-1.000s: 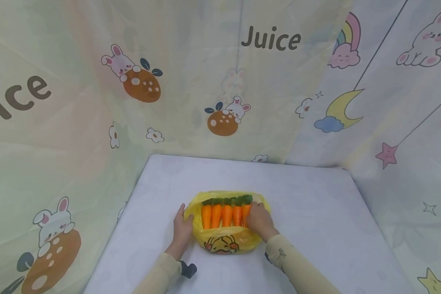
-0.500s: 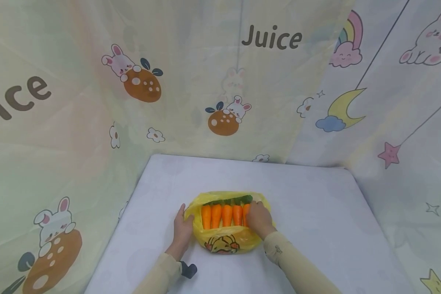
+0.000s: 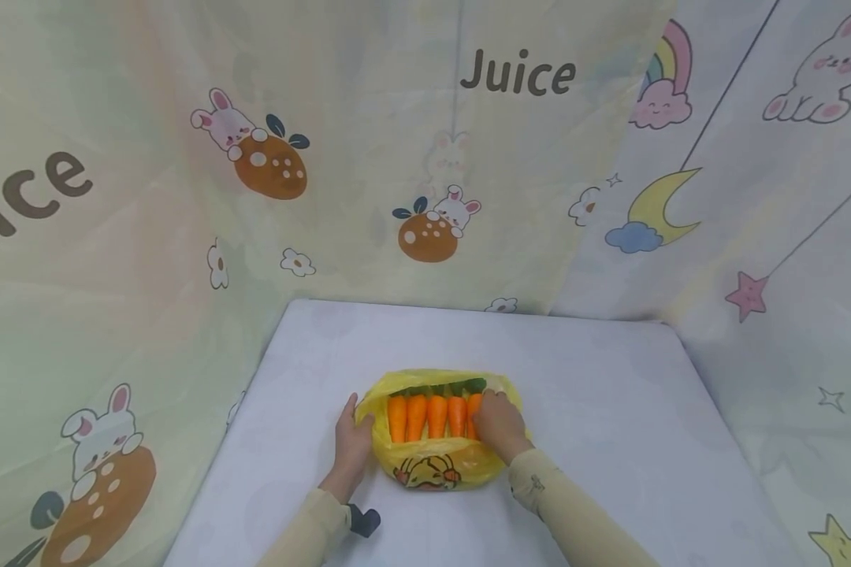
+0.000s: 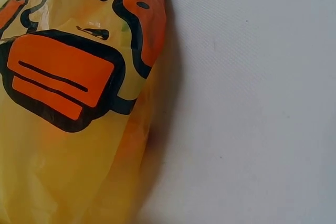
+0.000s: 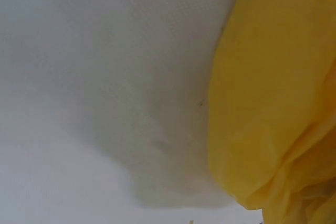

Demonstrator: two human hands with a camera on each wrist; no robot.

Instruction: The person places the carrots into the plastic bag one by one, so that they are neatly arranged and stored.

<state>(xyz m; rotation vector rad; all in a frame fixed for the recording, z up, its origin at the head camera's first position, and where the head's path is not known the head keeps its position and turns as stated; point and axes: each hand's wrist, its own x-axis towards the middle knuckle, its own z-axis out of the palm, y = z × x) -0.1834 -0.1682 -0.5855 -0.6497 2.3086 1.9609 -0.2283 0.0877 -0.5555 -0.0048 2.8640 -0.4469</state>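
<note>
A yellow plastic bag (image 3: pixel 478 466) lies on its side on the white table, its wide opening facing up in the head view. Inside, several orange carrots (image 3: pixel 436 416) sit in a row, with green tops (image 3: pixel 461 387) partly under the far rim. My left hand (image 3: pixel 351 442) holds the bag's left edge, thumb at the opening and fingers outside. On the other side, my right hand (image 3: pixel 502 424) grips the bag's right rim with curled fingers, overlapping the rightmost carrot. The left wrist view shows the bag's printed cartoon face (image 4: pixel 63 72); in the right wrist view its yellow film (image 5: pixel 257 103) looks bunched.
The white table (image 3: pixel 596 394) reaches back to printed fabric walls (image 3: pixel 354 142) on the far, left and right sides. A dark strap piece (image 3: pixel 364 520) shows at the left wrist, beside the cream sleeve (image 3: pixel 305 528).
The bag's far rim now covers more of the green tops than a second ago. My right wrist has turned slightly, hiding its dark strap. The left hand stays in place.
</note>
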